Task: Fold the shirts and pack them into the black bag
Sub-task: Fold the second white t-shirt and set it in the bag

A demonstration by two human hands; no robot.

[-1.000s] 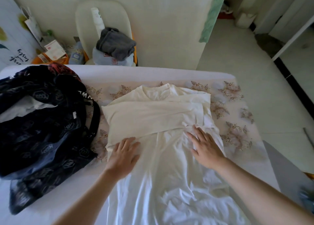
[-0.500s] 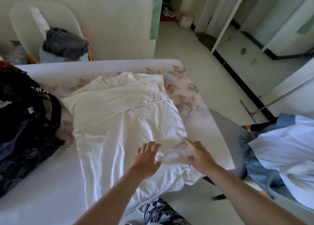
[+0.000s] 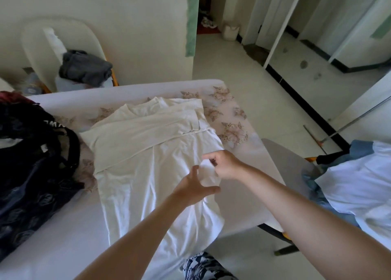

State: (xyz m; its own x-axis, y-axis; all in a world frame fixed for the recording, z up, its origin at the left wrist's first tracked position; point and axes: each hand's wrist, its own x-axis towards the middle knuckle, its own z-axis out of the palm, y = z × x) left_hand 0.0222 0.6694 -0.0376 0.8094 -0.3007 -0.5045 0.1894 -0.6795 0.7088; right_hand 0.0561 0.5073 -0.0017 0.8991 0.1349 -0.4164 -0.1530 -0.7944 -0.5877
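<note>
Fingers (image 3: pixel 212 159) of the right hand (image 3: pixel 227 166) pinch the white shirt (image 3: pixel 148 163) at its three-o'clock edge; the left hand (image 3: pixel 193 187) hovers beside, spread wide. On the counter (image 3: pixel 53 226) the shirt runs twelve to six.

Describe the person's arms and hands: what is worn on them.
Both arms are bare up to the picture's lower edge; no sleeve shows on either. The left hand and the right hand wear no gloves, and no watch or bracelet shows at either wrist. Rings cannot be ruled out through the blur.
</note>
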